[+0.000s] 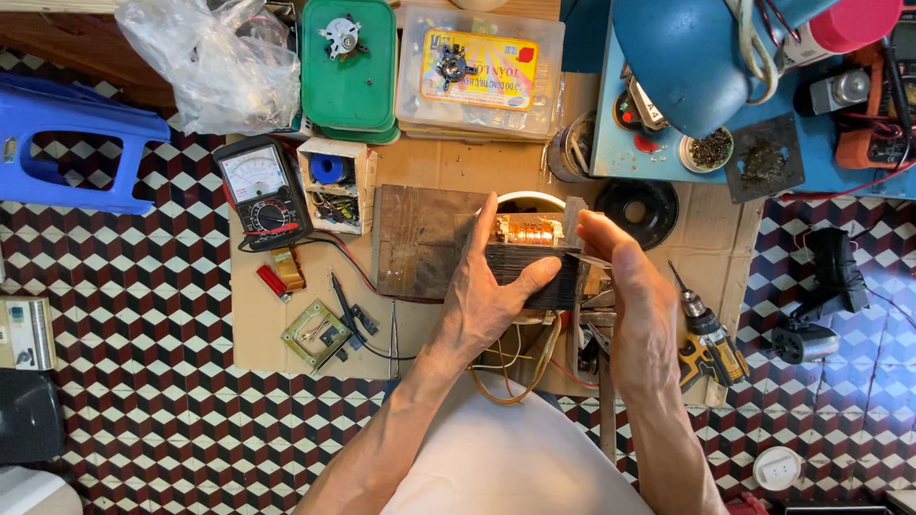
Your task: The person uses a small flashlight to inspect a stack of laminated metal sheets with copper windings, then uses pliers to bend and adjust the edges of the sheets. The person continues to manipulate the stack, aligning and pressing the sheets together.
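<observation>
My left hand (491, 296) grips a dark laminated transformer core (546, 270) with a copper winding (528, 230) showing on top, held above the cardboard mat. My right hand (632, 291) is at the core's right side, its fingers pinched on a thin metal strip (593, 257) at the core's edge. Several coloured wires (520, 367) hang from under the core toward me. A worn wooden block (420, 238) lies just left of the core.
An analog multimeter (260, 188), a small box of parts (334, 186), green lidded tubs (349, 67), a clear plastic box (479, 72) and a plastic bag (215, 62) sit at the back. A yellow cordless drill (711, 343) lies right. A blue stool (72, 153) stands left.
</observation>
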